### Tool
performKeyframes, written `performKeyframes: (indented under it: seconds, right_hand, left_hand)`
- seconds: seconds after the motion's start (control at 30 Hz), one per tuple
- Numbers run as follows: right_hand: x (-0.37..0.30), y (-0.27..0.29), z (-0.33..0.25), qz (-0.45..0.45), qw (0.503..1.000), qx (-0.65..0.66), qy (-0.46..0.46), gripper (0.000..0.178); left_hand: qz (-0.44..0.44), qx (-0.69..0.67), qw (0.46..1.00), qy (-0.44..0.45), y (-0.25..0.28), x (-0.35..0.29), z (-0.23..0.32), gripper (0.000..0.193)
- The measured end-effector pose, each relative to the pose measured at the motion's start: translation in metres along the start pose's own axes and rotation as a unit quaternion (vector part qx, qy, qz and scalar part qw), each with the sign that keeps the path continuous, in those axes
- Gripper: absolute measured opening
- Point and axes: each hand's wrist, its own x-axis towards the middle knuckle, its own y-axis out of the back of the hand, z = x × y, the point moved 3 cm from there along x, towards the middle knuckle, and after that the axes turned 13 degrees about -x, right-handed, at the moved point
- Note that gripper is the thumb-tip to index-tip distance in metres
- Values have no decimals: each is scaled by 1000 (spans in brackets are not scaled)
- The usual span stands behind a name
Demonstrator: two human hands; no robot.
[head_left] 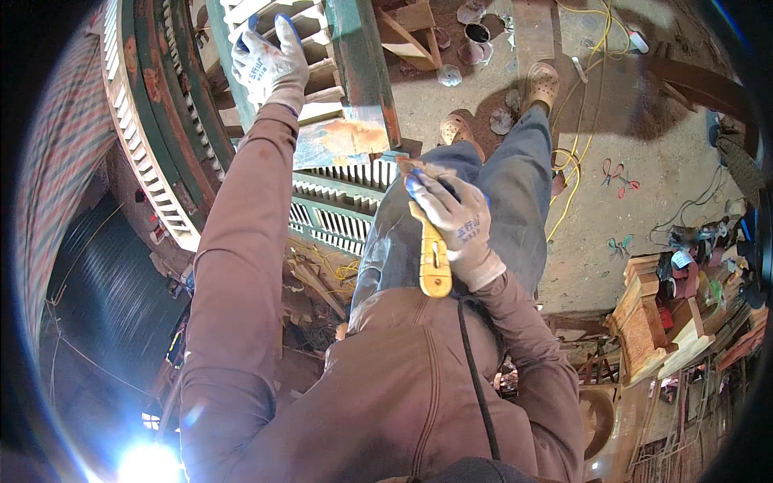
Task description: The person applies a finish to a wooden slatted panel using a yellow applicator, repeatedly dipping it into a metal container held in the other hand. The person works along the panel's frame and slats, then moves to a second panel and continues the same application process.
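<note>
My left hand (272,71), in a white glove with blue fingertips, rests over the pale slats of a green louvered shutter (354,56). Its fingers are spread and lie against the slats. Bare, patchy wood (342,138) shows at the shutter's near end. Close to my lap, my gloved right hand (459,221) is closed round a yellow-handled utility knife (436,253), its slotted handle pointing toward me. A thin brown piece (416,168), perhaps sandpaper, shows by the same fingers; the knife's blade cannot be made out.
More green shutters (149,105) stand at the left, and another (338,213) lies below the worked one. A yellow cord (576,161) runs over the floor past my right shoe (543,84). Red-handled scissors (620,179) and round cans (477,34) lie farther off. Wooden pieces (644,322) are at right.
</note>
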Motion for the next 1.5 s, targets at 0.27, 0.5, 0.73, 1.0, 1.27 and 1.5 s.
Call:
performKeyframes:
  seconds: [0.27,0.5,0.73,1.0,1.27,1.5]
  right_hand:
    - [28,-14,-2,60,973,182,-128,43]
    - [46,-23,-9,46,979,160,-114,43]
    - [39,-13,-22,-11,994,95,-57,47]
    - [45,0,9,87,978,154,-113,40]
    - [57,-18,10,95,964,235,-81,38]
    - [50,-17,19,82,984,139,-71,36]
  left_hand:
    - [29,25,999,-10,-7,6,-7,69]
    - [14,-17,1000,0,-4,2,1,68]
    - [23,18,999,-14,-9,5,-7,70]
    - [11,-8,1000,-16,-5,6,-2,74]
    - [-4,-25,1000,14,-4,6,6,75]
    - [-1,-17,1000,15,-2,4,4,73]
